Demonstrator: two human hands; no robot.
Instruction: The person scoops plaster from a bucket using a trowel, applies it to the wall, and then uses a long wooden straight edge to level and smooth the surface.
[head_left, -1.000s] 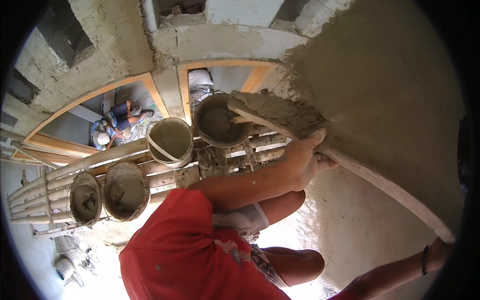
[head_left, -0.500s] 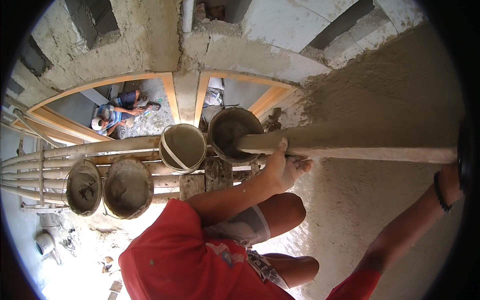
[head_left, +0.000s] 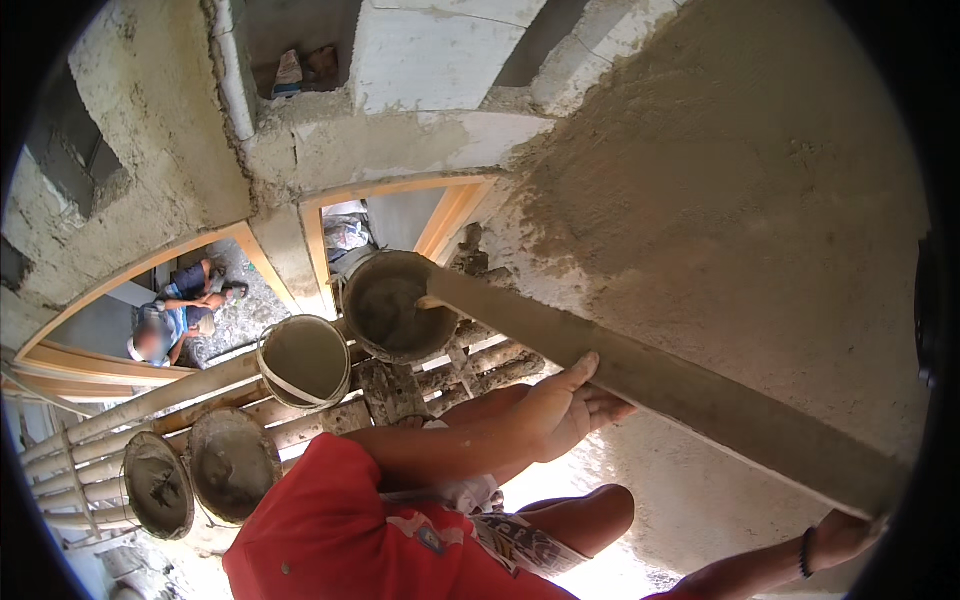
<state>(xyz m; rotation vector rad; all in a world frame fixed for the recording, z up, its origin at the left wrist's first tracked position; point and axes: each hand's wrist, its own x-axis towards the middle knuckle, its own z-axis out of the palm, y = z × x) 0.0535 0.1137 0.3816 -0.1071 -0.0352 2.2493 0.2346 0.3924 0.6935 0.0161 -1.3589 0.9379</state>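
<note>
Left hand gripping, thumb-up; right hand seemingly clasped

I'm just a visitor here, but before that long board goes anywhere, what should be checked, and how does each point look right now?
1. Left hand on the long board: ok, thumb on its face, fingers at the lower edge.
2. Right hand at the board's far end: ok, though some fingers are hidden.
3. Board's visible face free of heaped mortar: ok, only a smooth grey coating shows.
4. Board's near end clear of the dark bucket: cannot tell; they overlap in this view.
5. Bucket steady on the platform poles: cannot tell; its underside is hidden.
6. Co-worker apart from the board: ok, seen through the wooden frame.
</note>
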